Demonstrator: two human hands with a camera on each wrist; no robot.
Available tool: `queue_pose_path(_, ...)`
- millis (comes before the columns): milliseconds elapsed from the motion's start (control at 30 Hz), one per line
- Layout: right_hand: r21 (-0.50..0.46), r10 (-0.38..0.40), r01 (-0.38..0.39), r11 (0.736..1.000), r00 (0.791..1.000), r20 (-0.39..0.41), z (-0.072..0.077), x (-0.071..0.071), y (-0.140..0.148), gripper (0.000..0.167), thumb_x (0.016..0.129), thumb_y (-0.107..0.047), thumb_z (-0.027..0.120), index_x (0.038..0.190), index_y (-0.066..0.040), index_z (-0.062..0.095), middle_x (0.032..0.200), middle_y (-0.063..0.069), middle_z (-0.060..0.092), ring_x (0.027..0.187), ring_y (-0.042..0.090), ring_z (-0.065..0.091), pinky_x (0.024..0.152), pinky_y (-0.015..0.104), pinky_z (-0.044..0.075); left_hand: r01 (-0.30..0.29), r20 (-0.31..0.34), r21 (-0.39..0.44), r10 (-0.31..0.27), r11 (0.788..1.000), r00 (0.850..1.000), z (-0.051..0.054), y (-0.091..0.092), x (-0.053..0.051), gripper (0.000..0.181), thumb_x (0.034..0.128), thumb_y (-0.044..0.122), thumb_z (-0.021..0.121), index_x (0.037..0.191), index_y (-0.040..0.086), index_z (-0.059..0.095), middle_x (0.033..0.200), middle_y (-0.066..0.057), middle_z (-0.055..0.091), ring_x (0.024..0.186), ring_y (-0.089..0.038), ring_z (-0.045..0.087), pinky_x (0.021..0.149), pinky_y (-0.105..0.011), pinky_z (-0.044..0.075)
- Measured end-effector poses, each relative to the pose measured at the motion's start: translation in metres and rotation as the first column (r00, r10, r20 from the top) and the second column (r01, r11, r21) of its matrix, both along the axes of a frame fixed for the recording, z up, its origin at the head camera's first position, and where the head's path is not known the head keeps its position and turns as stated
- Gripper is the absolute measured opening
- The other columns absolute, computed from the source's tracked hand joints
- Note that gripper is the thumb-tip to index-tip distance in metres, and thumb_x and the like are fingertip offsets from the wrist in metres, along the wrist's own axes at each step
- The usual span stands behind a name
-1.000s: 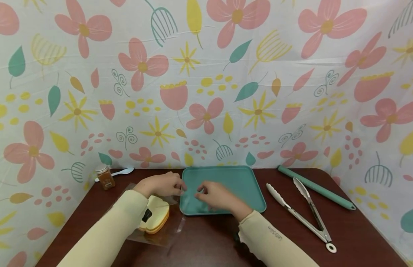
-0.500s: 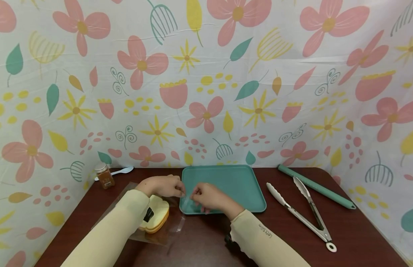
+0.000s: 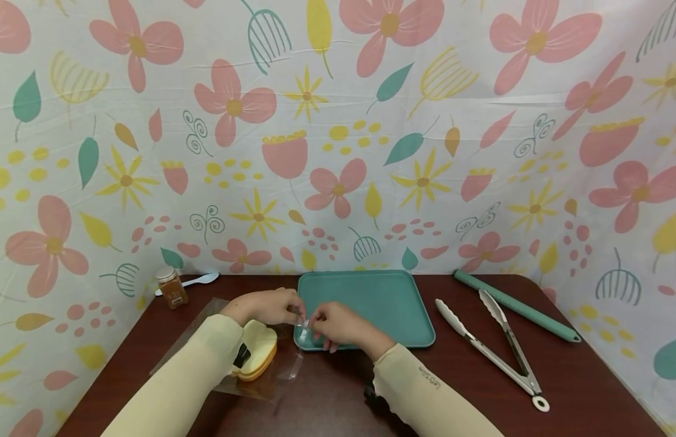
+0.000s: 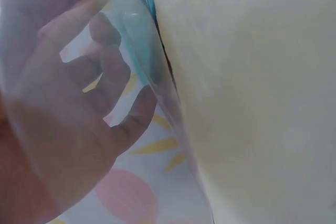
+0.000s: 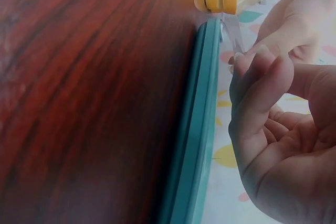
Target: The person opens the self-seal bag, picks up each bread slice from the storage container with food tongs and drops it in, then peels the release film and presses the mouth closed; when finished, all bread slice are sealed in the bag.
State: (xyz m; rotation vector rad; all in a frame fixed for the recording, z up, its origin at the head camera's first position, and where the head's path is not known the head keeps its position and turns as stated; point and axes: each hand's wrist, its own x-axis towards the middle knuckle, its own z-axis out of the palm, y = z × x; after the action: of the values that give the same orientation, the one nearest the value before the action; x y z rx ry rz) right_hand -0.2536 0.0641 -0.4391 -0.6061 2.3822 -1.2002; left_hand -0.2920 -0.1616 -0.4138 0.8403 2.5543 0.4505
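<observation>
A clear plastic bag (image 3: 247,391) lies on the table under and around slices of toy sandwich bread (image 3: 261,352), pale on top with orange-yellow edges. My left hand (image 3: 274,305) reaches over the bread and pinches the bag's far right edge. Close beside it, my right hand (image 3: 340,321) pinches the same edge between thumb and fingers, above the tray's left side. In the right wrist view, a narrow strip of film (image 5: 234,32) runs up to the fingertips. Through the film, the left wrist view shows my left hand (image 4: 79,93), with a pale surface filling the right side.
A teal tray (image 3: 387,303) stands at the back centre. Metal tongs (image 3: 493,358) lie spread to the right, before a green rod (image 3: 518,306). A small jar (image 3: 171,289) and a light blue spoon (image 3: 203,280) are at the back left. A flowered cloth (image 3: 338,133) hangs behind.
My right hand has moved left towards my left hand, and its fingers have come together on the bag's edge. The film between both hands has risen into sight.
</observation>
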Motion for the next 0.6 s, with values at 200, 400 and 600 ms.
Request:
queue_pose_path(200, -0.003, -0.005, 0.005, 1.000, 1.000, -0.002, -0.0034, -0.0014, -0.0034, 0.019, 0.110, -0.014, 0.057, 0.110, -0.005, 0.073, 0.087, 0.010, 0.073, 0.055, 0.015, 0.064, 0.052, 0.029, 0.059, 0.022, -0.004, 0.035, -0.022, 0.999, 1.000, 0.0010, -0.0017, 0.0028, 0.016, 0.1085, 0.021, 0.062, 0.107, 0.023, 0.078, 0.110, 0.002, 0.061, 0.103, -0.015, 0.052, 0.089, -0.034, 0.049)
queue_pose_path(400, -0.001, -0.021, 0.021, 1.000, 1.000, -0.014, -0.0038, -0.0013, -0.0067, 0.022, 0.110, -0.014, 0.056, 0.113, -0.002, 0.074, 0.084, 0.010, 0.073, 0.053, 0.015, 0.063, 0.052, 0.032, 0.060, 0.021, -0.023, 0.061, -0.020, 0.998, 1.000, -0.0030, -0.0048, 0.0023, 0.016, 0.1086, 0.023, 0.063, 0.107, 0.025, 0.079, 0.110, 0.004, 0.061, 0.104, -0.014, 0.051, 0.090, -0.034, 0.049)
queue_pose_path(600, 0.002, -0.028, 0.028, 1.000, 0.999, -0.028, -0.0070, -0.0030, -0.0102, 0.021, 0.109, -0.013, 0.056, 0.108, -0.005, 0.076, 0.081, 0.009, 0.074, 0.050, 0.013, 0.062, 0.050, 0.031, 0.060, 0.026, -0.037, 0.083, -0.023, 0.996, 0.999, -0.0072, -0.0069, 0.0024, 0.016, 0.1084, 0.023, 0.063, 0.106, 0.026, 0.079, 0.111, 0.004, 0.062, 0.104, -0.013, 0.052, 0.091, -0.033, 0.049)
